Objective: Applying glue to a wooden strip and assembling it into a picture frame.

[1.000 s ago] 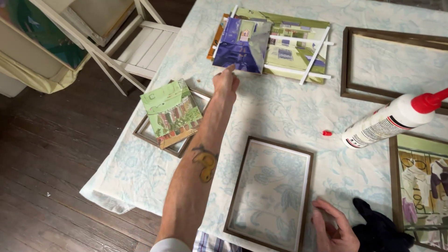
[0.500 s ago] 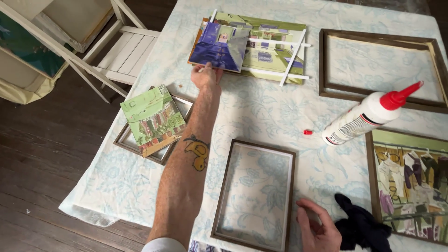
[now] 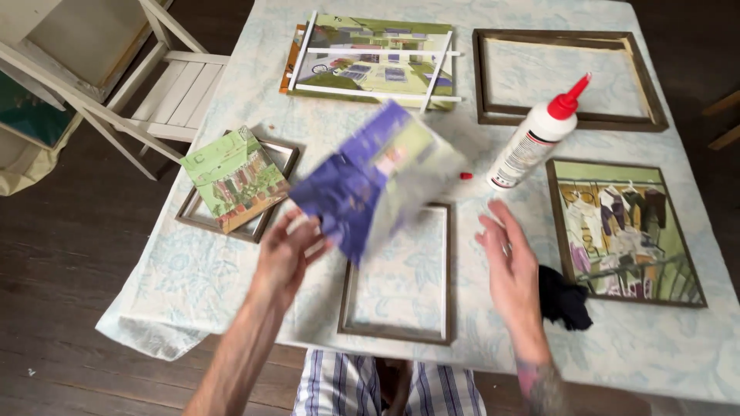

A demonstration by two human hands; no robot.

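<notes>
One small painting (image 3: 370, 181), purple and green, motion-blurred, held in mid-air above the table, over the upper left corner of the empty frame (image 3: 398, 271). Pinched at its lower left edge by the left hand (image 3: 284, 258), fingers closed on it. Right hand (image 3: 509, 266) open, palm inward, fingers spread, holding nothing, just right of the frame.

Handling note: best steadied with the free hand on the opposite edge, kept level, squared to the frame opening before lowering; edges gripped, painted face left untouched; red cap (image 3: 465, 176) lying close to the frame's upper right corner worth avoiding.

Nearby: glue bottle (image 3: 538, 139) with red nozzle, lying tilted, just beyond the frame. Black cloth (image 3: 563, 296) beside the right hand. Framed painting (image 3: 626, 231) at right. Second small painting (image 3: 235, 179) resting askew on another frame (image 3: 274, 158) at left. Large painting (image 3: 374, 58) with white strips across it at the far edge, large empty frame (image 3: 566, 77) beside it. Patterned tablecloth (image 3: 193, 262) beneath all. White folding chair (image 3: 166, 92) off the left side.
</notes>
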